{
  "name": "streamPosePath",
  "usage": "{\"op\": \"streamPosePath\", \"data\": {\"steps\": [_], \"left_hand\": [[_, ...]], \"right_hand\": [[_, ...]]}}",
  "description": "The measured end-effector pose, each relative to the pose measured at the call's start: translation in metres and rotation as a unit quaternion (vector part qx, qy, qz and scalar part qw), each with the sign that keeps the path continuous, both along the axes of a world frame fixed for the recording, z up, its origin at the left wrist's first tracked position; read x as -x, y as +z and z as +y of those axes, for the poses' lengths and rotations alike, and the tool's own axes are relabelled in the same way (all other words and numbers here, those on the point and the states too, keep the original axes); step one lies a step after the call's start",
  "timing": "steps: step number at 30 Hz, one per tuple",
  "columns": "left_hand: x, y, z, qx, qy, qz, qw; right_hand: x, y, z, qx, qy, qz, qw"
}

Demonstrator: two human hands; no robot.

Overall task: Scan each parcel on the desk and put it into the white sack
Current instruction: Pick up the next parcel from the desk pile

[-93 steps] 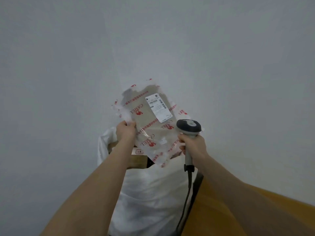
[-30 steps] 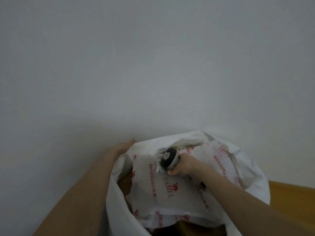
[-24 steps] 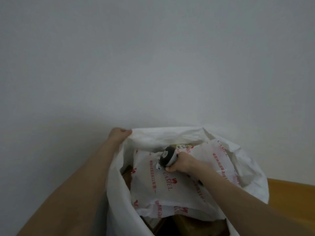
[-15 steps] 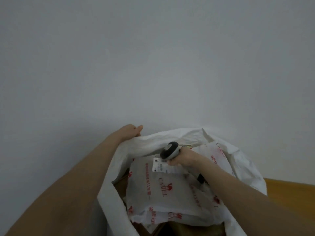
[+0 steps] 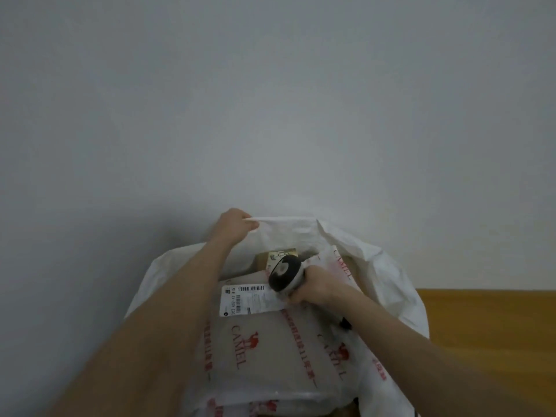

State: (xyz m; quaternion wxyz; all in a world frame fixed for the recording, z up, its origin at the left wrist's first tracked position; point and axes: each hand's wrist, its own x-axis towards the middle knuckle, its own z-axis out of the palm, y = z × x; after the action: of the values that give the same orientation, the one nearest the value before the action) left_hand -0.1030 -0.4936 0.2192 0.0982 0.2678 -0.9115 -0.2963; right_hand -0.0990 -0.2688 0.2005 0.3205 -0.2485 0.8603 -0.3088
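Note:
The white sack (image 5: 370,260) stands open below me against the wall. My left hand (image 5: 233,227) grips its far rim and holds it up. Inside lies a clear plastic parcel (image 5: 270,350) with red CAMEL print and a white barcode label (image 5: 246,299), face up. My right hand (image 5: 313,285) reaches into the sack, gripping the black and grey barcode scanner (image 5: 284,273) at the parcel's top edge, beside the label. A brown cardboard parcel (image 5: 281,254) shows deeper in the sack behind the scanner.
A bare white wall (image 5: 270,100) fills the upper view. A strip of wooden desk (image 5: 487,320) shows at the right, behind the sack. The scanner's cable (image 5: 344,323) runs under my right forearm.
The parcel went from being held up in front of the scanner to lying inside the sack. My left hand took hold of the sack's rim and raised it; the label turned into view.

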Motion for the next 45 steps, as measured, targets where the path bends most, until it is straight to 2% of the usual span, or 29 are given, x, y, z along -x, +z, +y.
{"op": "streamPosePath", "data": {"steps": [1,3,5,6,9,11,14,17,19,22,24,26,29,32,35,39,41,43,45], "left_hand": [[-0.004,0.012,-0.002,-0.007,0.000,0.047,0.999],[-0.017,0.032,0.000,-0.034,-0.044,0.082,0.995],[-0.033,0.041,0.001,-0.045,-0.083,0.060,0.994],[-0.042,0.042,-0.002,-0.034,-0.070,0.047,0.996],[-0.081,0.042,-0.022,0.034,0.035,-0.020,0.999],[-0.120,0.038,-0.034,0.069,0.132,-0.106,0.983],[-0.181,0.030,-0.020,-0.003,0.233,-0.162,0.959],[-0.223,0.023,0.014,-0.098,0.260,-0.187,0.942],[-0.239,0.024,0.027,-0.085,0.296,-0.144,0.941],[-0.247,0.045,0.024,-0.039,0.378,0.073,0.922],[-0.250,0.063,0.029,-0.038,0.393,0.165,0.904],[-0.247,0.070,0.044,-0.021,0.367,0.157,0.917],[-0.243,0.057,0.078,0.066,0.338,0.043,0.938],[-0.244,0.039,0.114,0.112,0.373,0.033,0.920],[-0.256,0.026,0.139,0.042,0.447,0.045,0.892],[-0.280,0.008,0.161,-0.168,0.495,0.054,0.851],[-0.293,-0.004,0.174,-0.274,0.468,0.051,0.838],[-0.301,-0.009,0.187,-0.353,0.409,0.036,0.840],[-0.306,-0.006,0.188,-0.360,0.395,0.111,0.838]], "right_hand": [[0.001,-0.002,0.000,0.003,-0.011,-0.009,1.000],[0.001,-0.005,0.001,0.004,-0.023,-0.019,1.000],[0.000,-0.002,0.001,0.011,-0.026,-0.024,0.999],[0.001,0.001,0.001,0.015,-0.026,-0.023,0.999],[0.002,0.021,0.004,0.051,-0.044,-0.010,0.998],[-0.001,0.038,0.008,0.099,-0.057,-0.045,0.992],[-0.017,0.051,0.016,0.079,0.008,-0.065,0.995],[-0.039,0.049,0.021,0.062,0.050,-0.086,0.993],[-0.051,0.045,0.022,0.065,0.072,-0.073,0.993],[-0.059,0.049,0.027,0.071,0.084,-0.043,0.993],[-0.060,0.055,0.032,0.089,0.072,-0.045,0.992],[-0.062,0.065,0.040,0.103,0.075,-0.043,0.991],[-0.064,0.078,0.058,0.106,0.089,-0.035,0.990],[-0.069,0.078,0.079,0.092,0.090,-0.024,0.991],[-0.079,0.070,0.095,0.116,0.087,-0.027,0.989],[-0.090,0.052,0.107,0.159,0.036,-0.039,0.986],[-0.096,0.046,0.111,0.171,0.013,-0.038,0.984],[-0.102,0.044,0.119,0.180,-0.001,-0.027,0.983],[-0.108,0.044,0.126,0.193,-0.015,-0.021,0.981]]}}
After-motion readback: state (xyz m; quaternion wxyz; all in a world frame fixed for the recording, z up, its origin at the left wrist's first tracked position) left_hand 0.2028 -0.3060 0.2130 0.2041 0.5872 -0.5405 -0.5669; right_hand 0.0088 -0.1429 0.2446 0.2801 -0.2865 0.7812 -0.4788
